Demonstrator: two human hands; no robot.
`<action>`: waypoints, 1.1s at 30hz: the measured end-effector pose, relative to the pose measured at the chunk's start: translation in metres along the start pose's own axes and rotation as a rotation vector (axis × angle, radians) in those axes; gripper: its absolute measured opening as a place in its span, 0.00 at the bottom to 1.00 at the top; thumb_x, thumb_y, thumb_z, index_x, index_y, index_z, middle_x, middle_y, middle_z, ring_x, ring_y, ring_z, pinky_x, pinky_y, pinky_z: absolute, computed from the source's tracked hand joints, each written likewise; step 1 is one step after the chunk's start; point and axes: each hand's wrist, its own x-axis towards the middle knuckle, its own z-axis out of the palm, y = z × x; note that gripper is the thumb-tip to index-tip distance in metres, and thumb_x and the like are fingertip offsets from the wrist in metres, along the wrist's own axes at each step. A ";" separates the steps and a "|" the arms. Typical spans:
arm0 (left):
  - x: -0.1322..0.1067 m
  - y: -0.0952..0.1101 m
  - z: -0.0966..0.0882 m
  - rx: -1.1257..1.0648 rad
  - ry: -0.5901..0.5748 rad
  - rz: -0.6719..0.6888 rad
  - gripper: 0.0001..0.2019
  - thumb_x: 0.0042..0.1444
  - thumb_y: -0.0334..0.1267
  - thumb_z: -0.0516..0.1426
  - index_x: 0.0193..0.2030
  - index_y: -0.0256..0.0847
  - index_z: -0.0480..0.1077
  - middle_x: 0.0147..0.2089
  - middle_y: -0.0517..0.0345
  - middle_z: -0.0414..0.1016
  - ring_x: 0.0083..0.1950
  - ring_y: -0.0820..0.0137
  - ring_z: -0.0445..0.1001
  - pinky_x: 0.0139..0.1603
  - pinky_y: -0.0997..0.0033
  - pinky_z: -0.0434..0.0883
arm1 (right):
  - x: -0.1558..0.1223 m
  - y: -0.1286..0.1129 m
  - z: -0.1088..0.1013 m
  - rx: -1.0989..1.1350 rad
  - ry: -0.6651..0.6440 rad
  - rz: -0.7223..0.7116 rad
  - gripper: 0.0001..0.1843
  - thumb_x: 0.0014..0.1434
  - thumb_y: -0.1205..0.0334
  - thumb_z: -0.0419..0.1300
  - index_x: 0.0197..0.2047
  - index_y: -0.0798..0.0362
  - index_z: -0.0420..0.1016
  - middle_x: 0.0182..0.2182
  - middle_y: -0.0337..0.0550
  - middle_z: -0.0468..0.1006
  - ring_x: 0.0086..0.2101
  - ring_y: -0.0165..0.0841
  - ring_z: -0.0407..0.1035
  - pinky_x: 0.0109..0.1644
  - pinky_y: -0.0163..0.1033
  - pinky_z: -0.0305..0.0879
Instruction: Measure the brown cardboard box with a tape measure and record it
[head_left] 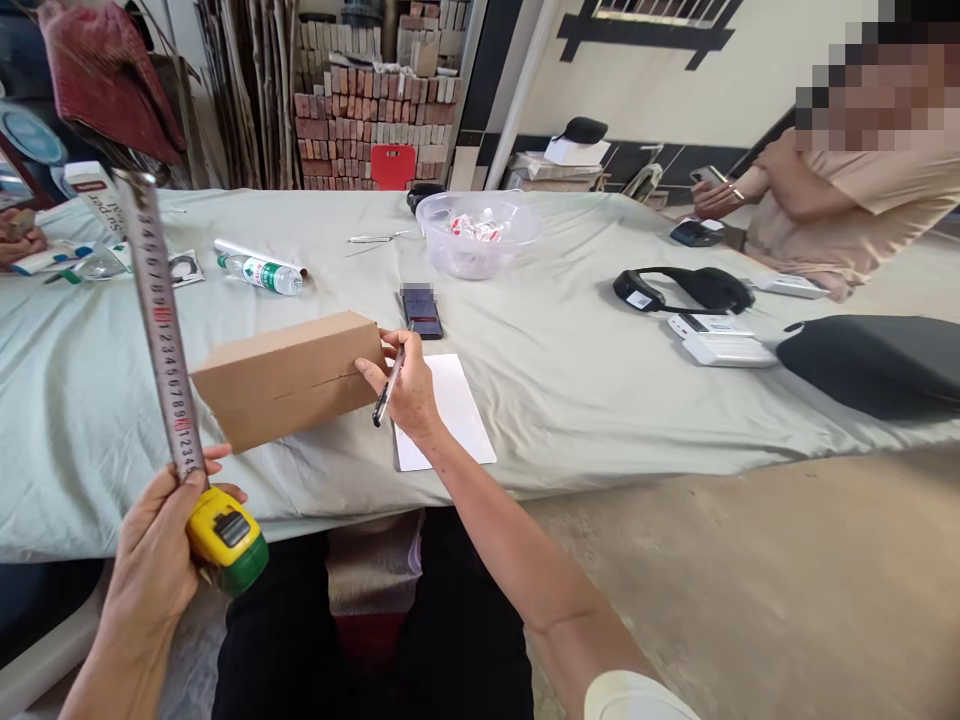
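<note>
My left hand (161,545) is closed around a yellow and green tape measure (229,535), thumb pressed on the blade. The metal blade (166,345) stands pulled out, pointing up and slightly left. A brown cardboard box (296,375) rests tilted at the table's near side. Against the box's right end is my right hand (412,385), its thumb and fingers at the corner. A pen (388,385) is held in that same hand, slanting down. White paper (446,415) lies under and beside the right wrist. Just beyond it is a dark phone (421,312).
A clear plastic bowl (480,240) with wrapped items stands farther back. A water bottle (262,272) lies to the left. Black headgear (686,290), white devices (724,340) and a dark case (874,365) sit at right. Another person (847,190) is at the far right.
</note>
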 end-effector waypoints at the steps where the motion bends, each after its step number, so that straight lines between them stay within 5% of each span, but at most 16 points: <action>1: 0.003 0.005 0.000 -0.009 0.012 0.031 0.10 0.46 0.42 0.65 0.32 0.41 0.72 0.56 0.57 0.76 0.27 0.70 0.76 0.17 0.72 0.71 | -0.002 -0.006 -0.001 -0.037 0.018 0.027 0.26 0.52 0.46 0.64 0.47 0.46 0.58 0.55 0.47 0.71 0.46 0.39 0.72 0.44 0.45 0.70; 4: 0.011 0.017 0.000 -0.014 0.024 0.116 0.08 0.47 0.39 0.63 0.31 0.40 0.71 0.58 0.54 0.75 0.25 0.70 0.76 0.18 0.72 0.71 | -0.003 -0.018 -0.004 -0.128 0.044 0.095 0.28 0.53 0.42 0.62 0.51 0.47 0.61 0.52 0.48 0.72 0.42 0.39 0.74 0.43 0.45 0.70; 9: 0.014 0.024 0.007 -0.009 0.058 0.120 0.06 0.51 0.40 0.62 0.32 0.42 0.71 0.57 0.58 0.75 0.26 0.70 0.76 0.18 0.72 0.70 | 0.001 -0.013 -0.004 -0.116 -0.011 -0.007 0.32 0.56 0.45 0.60 0.59 0.48 0.58 0.58 0.51 0.67 0.60 0.43 0.62 0.60 0.51 0.63; 12: 0.007 0.021 0.011 -0.015 0.054 0.097 0.07 0.50 0.41 0.62 0.32 0.42 0.72 0.46 0.56 0.80 0.27 0.69 0.75 0.19 0.73 0.70 | 0.004 -0.004 -0.001 -0.015 -0.065 -0.095 0.30 0.58 0.49 0.59 0.60 0.46 0.56 0.63 0.48 0.63 0.63 0.40 0.58 0.64 0.50 0.59; 15: -0.005 0.013 0.013 0.012 -0.029 -0.009 0.10 0.48 0.42 0.64 0.34 0.40 0.72 0.37 0.55 0.81 0.28 0.68 0.75 0.21 0.74 0.70 | 0.008 0.001 0.003 0.073 -0.082 -0.157 0.25 0.60 0.50 0.57 0.58 0.47 0.58 0.61 0.48 0.66 0.60 0.37 0.63 0.64 0.46 0.60; 24: -0.047 -0.034 0.032 -0.007 -0.259 -0.368 0.23 0.45 0.51 0.66 0.43 0.39 0.69 0.38 0.52 0.80 0.32 0.65 0.77 0.22 0.73 0.71 | 0.024 0.008 0.009 0.075 -0.042 -0.131 0.26 0.60 0.41 0.56 0.55 0.47 0.61 0.54 0.46 0.72 0.55 0.36 0.67 0.62 0.45 0.62; 33: -0.060 -0.044 0.033 0.066 -0.360 -0.349 0.18 0.56 0.51 0.59 0.46 0.40 0.66 0.41 0.48 0.81 0.38 0.60 0.80 0.32 0.66 0.76 | 0.020 0.011 0.007 0.051 -0.058 -0.182 0.28 0.60 0.41 0.57 0.56 0.47 0.60 0.57 0.47 0.70 0.57 0.37 0.65 0.62 0.45 0.61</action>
